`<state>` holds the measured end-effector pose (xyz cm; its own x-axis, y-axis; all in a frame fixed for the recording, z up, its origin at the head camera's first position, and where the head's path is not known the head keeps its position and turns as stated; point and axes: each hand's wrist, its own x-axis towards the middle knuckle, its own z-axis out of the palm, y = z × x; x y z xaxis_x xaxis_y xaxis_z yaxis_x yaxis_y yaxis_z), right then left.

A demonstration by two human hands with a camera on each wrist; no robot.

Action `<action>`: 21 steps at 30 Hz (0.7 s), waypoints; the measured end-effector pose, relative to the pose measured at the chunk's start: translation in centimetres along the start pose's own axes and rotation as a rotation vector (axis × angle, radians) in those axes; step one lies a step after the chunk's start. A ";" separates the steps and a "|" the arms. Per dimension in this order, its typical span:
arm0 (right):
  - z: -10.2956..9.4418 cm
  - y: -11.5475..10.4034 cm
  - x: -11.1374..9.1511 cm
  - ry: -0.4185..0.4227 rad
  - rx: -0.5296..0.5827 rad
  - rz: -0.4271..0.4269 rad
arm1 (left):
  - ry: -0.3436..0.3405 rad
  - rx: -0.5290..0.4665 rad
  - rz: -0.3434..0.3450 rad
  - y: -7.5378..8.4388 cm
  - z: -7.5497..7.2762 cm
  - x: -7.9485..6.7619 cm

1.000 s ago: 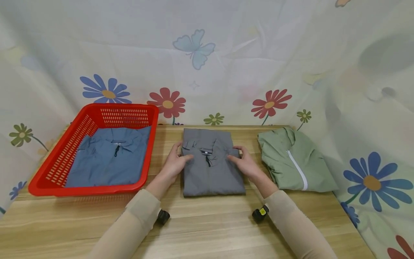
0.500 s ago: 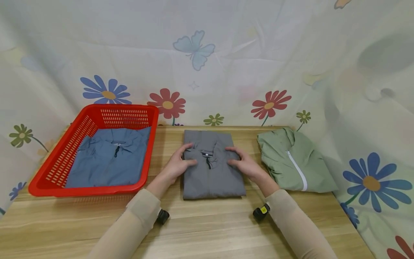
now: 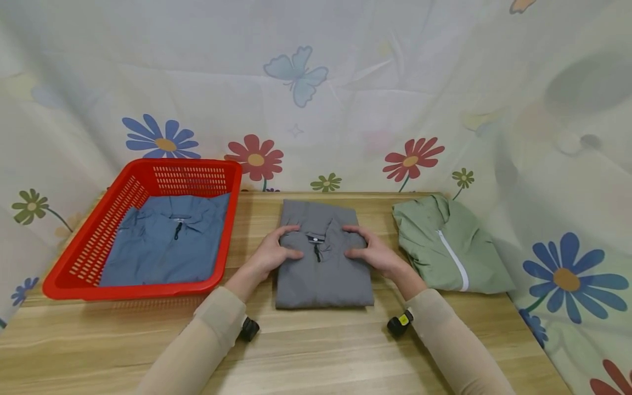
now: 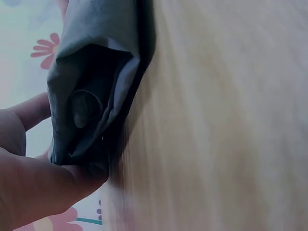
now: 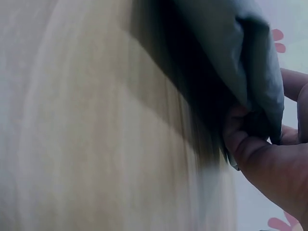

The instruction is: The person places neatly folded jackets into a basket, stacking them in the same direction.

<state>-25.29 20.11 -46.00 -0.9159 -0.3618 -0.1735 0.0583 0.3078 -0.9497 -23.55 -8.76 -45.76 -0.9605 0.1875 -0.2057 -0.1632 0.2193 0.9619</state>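
Near the middle of the tabletop's point(image 3: 321, 354) far edge, I see a folded grey jacket point(image 3: 321, 282), its collar toward that edge. The left hand point(image 3: 270, 254) grips one side of it, and the right hand point(image 3: 377, 254) grips the other. By the tabletop's left edge stands a red basket point(image 3: 143, 291) with a folded blue jacket point(image 3: 163, 255) inside; toward the far right corner lies a green jacket point(image 3: 476, 247) with a white zip.

Curtained work nook: floral cloth point(image 3: 355, 109), wood-grain table point(image 3: 316, 356).
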 end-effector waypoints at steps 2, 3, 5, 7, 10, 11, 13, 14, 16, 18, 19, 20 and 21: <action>-0.1 0.0 0.0 -0.009 -0.007 -0.002 | 0.006 0.012 -0.005 0.0 0.0 0.0; -0.1 -0.1 -0.1 -0.010 -0.015 -0.006 | 0.010 0.017 -0.007 0.0 0.0 0.0; -0.1 -0.3 -0.1 -0.011 -0.031 -0.009 | 0.022 0.027 -0.011 0.1 0.0 -0.1; -0.2 -0.5 -0.3 -0.011 -0.051 -0.011 | 0.032 0.032 -0.011 0.3 0.0 -0.3; -0.2 -1.0 -0.5 -0.022 -0.070 -0.009 | 0.050 0.031 -0.003 0.7 0.0 -0.6; -0.2 -1.2 -0.6 -0.024 -0.073 -0.007 | 0.057 0.029 -0.001 0.8 0.0 -0.7; -0.2 -1.7 -0.8 -0.026 -0.080 -0.005 | 0.068 0.022 0.007 1.0 0.1 -0.9; -0.3 -1.9 -0.8 -0.029 -0.087 -0.008 | 0.073 0.021 0.011 1.1 0.1 -1.0; -0.3 -2.3 -1.0 -0.028 -0.100 -0.013 | 0.086 0.017 0.012 1.4 0.2 -1.3; -0.3 -2.8 -1.2 -0.024 -0.108 -0.012 | 0.095 0.016 0.018 1.7 0.2 -1.6; -0.3 -3.0 -1.3 -0.024 -0.113 -0.016 | 0.100 0.017 0.022 1.9 0.1 -1.8; -0.3 -3.2 -1.4 -0.026 -0.117 -0.020 | 0.105 0.015 0.026 2.1 0.1 -2.0; -0.3 -3.4 -1.4 -0.027 -0.119 -0.022 | 0.111 0.012 0.028 2.3 0.0 -2.2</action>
<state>-24.33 19.87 -42.43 -0.9052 -0.3929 -0.1618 -0.0104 0.4012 -0.9159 -21.81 -8.66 -43.07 -0.9838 0.0869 -0.1570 -0.1339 0.2272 0.9646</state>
